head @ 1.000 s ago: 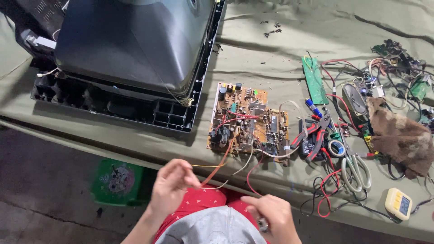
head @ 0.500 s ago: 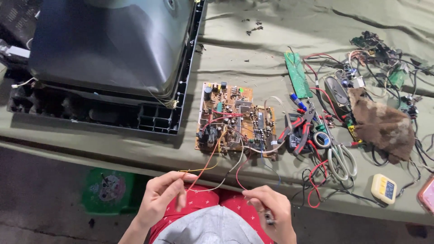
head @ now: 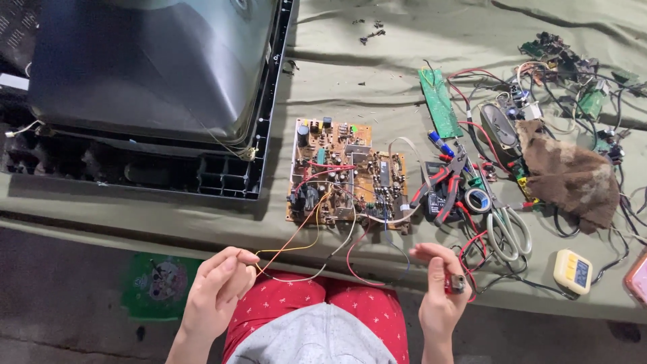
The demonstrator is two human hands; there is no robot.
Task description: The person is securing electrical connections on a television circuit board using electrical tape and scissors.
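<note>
A brown circuit board (head: 347,174) lies on the olive cloth near the table's front edge. Thin orange, yellow, white and red wires (head: 306,253) run from it toward me. My left hand (head: 217,291) pinches the ends of the orange and yellow wires just off the table edge. My right hand (head: 441,291) holds a small dark part with red on it (head: 456,284), joined to red wires. Both hands hover over my lap in red patterned trousers.
A big old tube television (head: 145,87) lies face down at the left. Right of the board lie red-handled pliers (head: 439,185), scissors (head: 505,226), a tape roll (head: 477,200), a green board strip (head: 439,102), a brown rag (head: 569,176) and a yellow meter (head: 573,271).
My hands have moved apart, the left going left with the wires and the right going right. The view shifted slightly left and down.
</note>
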